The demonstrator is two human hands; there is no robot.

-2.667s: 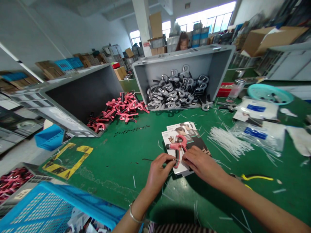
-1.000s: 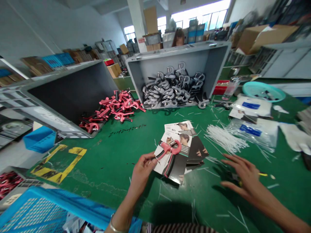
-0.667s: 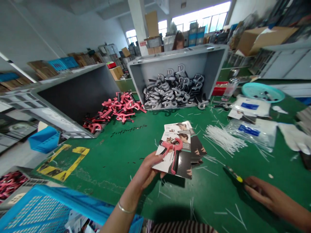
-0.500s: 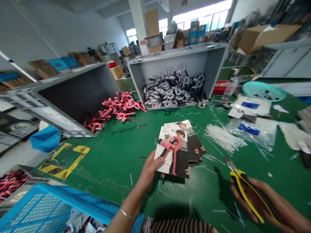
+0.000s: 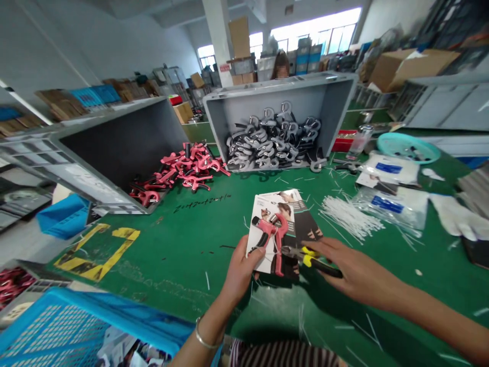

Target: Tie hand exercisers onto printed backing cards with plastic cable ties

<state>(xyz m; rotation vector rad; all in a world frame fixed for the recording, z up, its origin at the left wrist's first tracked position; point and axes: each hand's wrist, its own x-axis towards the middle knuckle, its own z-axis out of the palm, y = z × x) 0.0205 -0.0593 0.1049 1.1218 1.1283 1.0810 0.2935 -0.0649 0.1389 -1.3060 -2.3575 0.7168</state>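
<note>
My left hand (image 5: 240, 268) grips a printed card (image 5: 267, 220) by its lower left edge and holds it tilted up above the green table. A pink hand gripper (image 5: 272, 232) is fastened to the card's front. My right hand (image 5: 353, 272) is closed round yellow-handled cutters (image 5: 313, 256). Their tip points left and sits at the pink gripper's lower handle. More printed cards (image 5: 307, 224) lie on the table just behind the held one.
A grey bin (image 5: 344, 99) on its side holds several grey grippers (image 5: 273, 142). Pink grippers (image 5: 183, 172) spill from a second bin (image 5: 114, 137) at left. White cable ties (image 5: 349, 216), plastic bags (image 5: 393, 201), a teal dish (image 5: 407, 148) lie right. A blue crate (image 5: 76, 329) stands near left.
My right hand let go of the card, reached right, picked up the yellow cutters and brought them back to the pink gripper. My left hand lifted the card off the table.
</note>
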